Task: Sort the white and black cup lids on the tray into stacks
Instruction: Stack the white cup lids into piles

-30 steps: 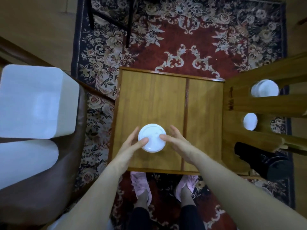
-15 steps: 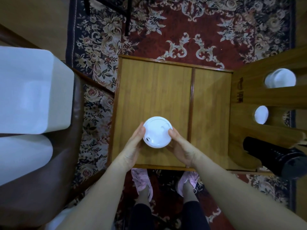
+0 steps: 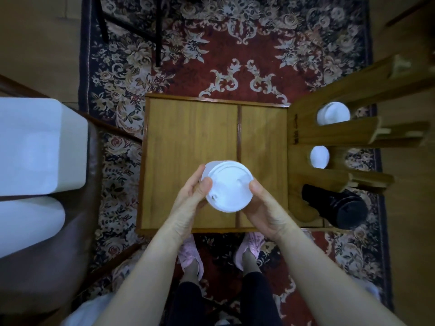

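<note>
Gripping white lids [image 3: 229, 186], hands hide lower lids.

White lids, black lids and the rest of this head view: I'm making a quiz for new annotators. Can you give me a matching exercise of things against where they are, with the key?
Things:
1. white lid stack
2. black lid stack
3. wooden tray
4. pink slippers

Places:
A. on the patterned rug, below the tray's near edge
B. held between the left hand and right hand
C. lying on its side in the wooden rack at right
D. under the held lids, centre of view

Pairs: 1-B, 2-C, 3-D, 4-A
</note>
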`<action>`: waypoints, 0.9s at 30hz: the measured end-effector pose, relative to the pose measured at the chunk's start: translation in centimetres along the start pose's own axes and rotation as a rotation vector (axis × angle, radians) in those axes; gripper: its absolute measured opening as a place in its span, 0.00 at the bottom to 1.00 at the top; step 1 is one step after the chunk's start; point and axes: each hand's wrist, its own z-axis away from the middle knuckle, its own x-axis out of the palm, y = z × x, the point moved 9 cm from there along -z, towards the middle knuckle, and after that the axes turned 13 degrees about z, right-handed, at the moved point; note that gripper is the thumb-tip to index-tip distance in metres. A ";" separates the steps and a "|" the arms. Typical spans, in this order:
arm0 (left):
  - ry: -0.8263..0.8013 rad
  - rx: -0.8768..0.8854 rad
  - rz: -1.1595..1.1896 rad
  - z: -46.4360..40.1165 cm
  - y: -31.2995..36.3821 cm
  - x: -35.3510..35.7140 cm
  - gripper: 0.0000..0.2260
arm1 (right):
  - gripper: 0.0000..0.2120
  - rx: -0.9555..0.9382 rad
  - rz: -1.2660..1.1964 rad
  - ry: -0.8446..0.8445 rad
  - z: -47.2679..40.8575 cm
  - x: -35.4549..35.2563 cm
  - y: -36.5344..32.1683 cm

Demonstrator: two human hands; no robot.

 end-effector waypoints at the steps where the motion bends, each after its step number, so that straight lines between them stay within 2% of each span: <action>1: -0.009 0.006 -0.005 0.4 0.2 1.3 0.56 | 0.45 -0.010 -0.002 0.016 1.1 -0.7 -0.9; 5: -0.063 0.021 -0.021 2.0 0.6 6.8 0.56 | 0.48 -0.066 0.070 0.070 5.4 -4.0 -4.6; 10: -0.131 0.032 -0.044 3.4 0.8 14.4 0.50 | 0.51 -0.103 0.136 0.179 10.8 -9.1 -8.9; 14: -0.201 0.052 -0.081 3.4 1.5 21.4 0.48 | 0.47 -0.187 0.139 0.262 14.6 -13.4 -13.4; 15: -0.219 0.066 -0.086 3.3 1.8 23.2 0.49 | 0.48 -0.212 0.145 0.281 15.3 -14.5 -14.6; 18: -0.243 0.106 -0.097 2.7 2.6 28.0 0.63 | 0.48 -0.274 0.203 0.302 17.1 -17.5 -18.1; 20: -0.236 0.102 -0.119 1.6 2.9 30.6 0.68 | 0.47 -0.292 0.226 0.321 17.5 -19.7 -19.8; 22: -0.256 0.107 -0.157 0.4 3.2 32.9 0.67 | 0.44 -0.298 0.250 0.347 17.3 -21.9 -21.1; 25: -0.259 0.134 -0.215 -1.4 4.1 35.2 0.64 | 0.47 -0.285 0.278 0.356 16.2 -24.6 -22.1; 27: -0.252 0.129 -0.235 -2.7 4.2 35.9 0.66 | 0.48 -0.278 0.269 0.344 15.3 -25.9 -22.5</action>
